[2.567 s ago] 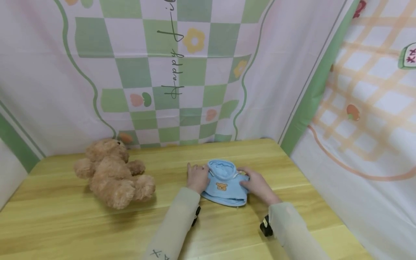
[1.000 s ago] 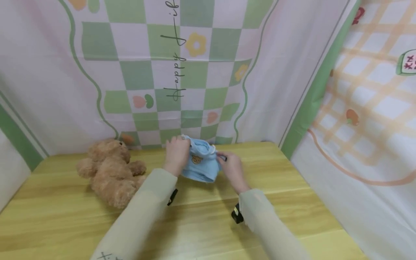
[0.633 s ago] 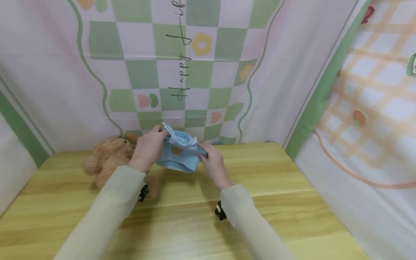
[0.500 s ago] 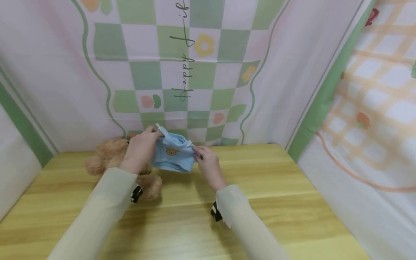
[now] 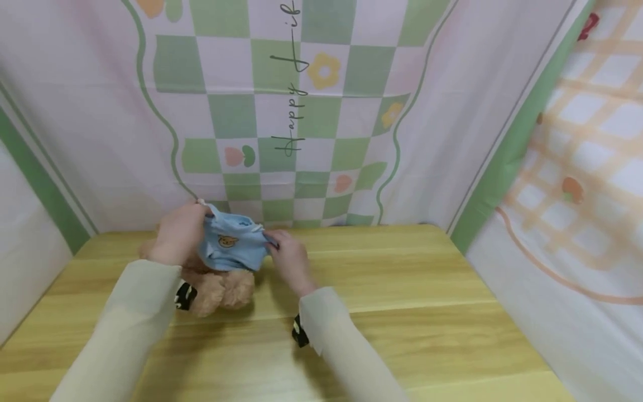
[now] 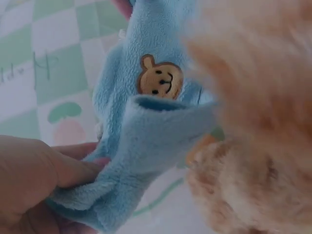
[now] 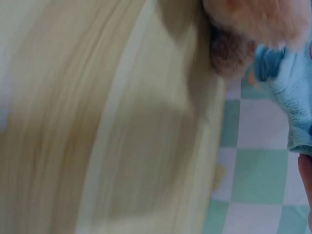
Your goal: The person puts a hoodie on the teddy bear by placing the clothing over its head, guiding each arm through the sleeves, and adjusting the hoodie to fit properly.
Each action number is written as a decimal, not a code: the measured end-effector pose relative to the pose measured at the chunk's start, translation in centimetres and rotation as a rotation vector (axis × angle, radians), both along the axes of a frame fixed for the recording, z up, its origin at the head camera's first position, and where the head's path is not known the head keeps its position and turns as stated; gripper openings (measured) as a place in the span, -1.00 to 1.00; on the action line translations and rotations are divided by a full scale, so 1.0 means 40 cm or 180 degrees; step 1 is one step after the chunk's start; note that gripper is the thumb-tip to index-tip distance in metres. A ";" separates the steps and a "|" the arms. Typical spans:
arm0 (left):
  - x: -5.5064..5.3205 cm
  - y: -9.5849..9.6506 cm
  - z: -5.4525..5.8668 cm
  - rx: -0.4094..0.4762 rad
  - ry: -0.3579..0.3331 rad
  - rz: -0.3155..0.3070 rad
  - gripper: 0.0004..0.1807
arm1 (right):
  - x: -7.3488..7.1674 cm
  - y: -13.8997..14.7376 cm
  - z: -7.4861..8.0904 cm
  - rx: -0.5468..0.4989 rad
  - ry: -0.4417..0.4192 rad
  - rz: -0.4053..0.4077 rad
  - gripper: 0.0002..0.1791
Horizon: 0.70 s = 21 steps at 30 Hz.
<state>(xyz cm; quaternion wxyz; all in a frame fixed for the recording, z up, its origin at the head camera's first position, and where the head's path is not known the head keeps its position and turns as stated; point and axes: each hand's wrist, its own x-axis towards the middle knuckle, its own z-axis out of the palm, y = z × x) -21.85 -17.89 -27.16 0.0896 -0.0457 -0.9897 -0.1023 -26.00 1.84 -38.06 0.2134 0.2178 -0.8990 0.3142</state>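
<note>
Pinching one blue shirt (image 5: 241, 252), left grip (image 5: 177, 234) and right grip (image 5: 291, 260) hover near one bear (image 5: 235, 290).

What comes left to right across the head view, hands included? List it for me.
Left hand → shirt → right hand → orange-checked cloth.

The left hand (image 5: 176, 235) and right hand (image 5: 291, 259) lifted the blue top (image 5: 236, 245) off the bench (image 5: 402, 312) and brought it to the plush bear (image 5: 237, 289).
</note>
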 end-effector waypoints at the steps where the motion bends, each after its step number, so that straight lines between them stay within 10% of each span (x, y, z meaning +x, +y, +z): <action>1: -0.001 -0.007 -0.003 0.0009 -0.0041 0.0065 -0.61 | 0.003 -0.009 -0.002 -0.0015 -0.0023 0.0001 -0.73; 12: 0.009 -0.087 -0.101 0.0230 0.0428 0.0399 -0.72 | 0.030 -0.085 -0.021 0.0246 -0.0134 0.0109 -0.70; 21: 0.009 -0.140 -0.177 0.0313 0.0241 0.0558 -0.61 | 0.034 -0.111 -0.040 0.0738 0.0170 0.0106 -0.70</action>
